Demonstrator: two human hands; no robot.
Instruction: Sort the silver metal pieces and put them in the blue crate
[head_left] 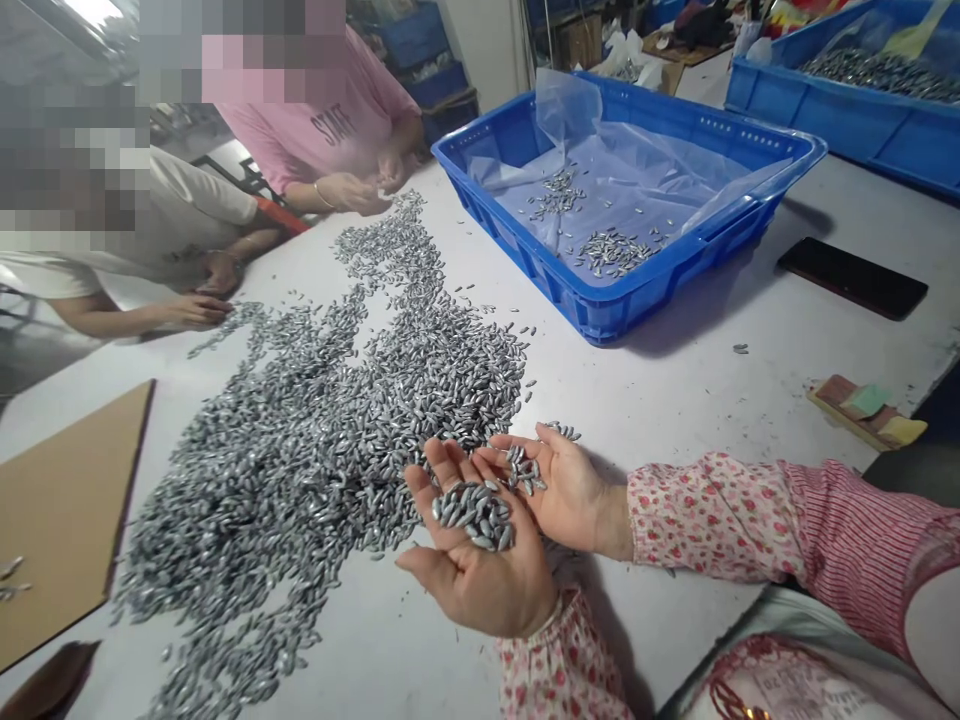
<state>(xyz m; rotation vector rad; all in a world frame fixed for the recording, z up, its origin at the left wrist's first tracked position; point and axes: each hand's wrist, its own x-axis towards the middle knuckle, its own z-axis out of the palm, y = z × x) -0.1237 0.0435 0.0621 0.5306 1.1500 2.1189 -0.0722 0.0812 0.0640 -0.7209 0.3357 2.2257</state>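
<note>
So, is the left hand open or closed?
Open: the left hand lies palm up, fingers uncurled, with a small heap of silvery grains resting on the palm.

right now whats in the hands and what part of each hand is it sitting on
The left hand cradles a heap of small silver-grey oblong pieces in its open palm; the right hand carries a smaller cluster on its open palm and fingers.

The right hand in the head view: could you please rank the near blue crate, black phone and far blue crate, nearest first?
From the right hand:
1. near blue crate, ahead
2. black phone, ahead right
3. far blue crate, beyond the phone
</note>
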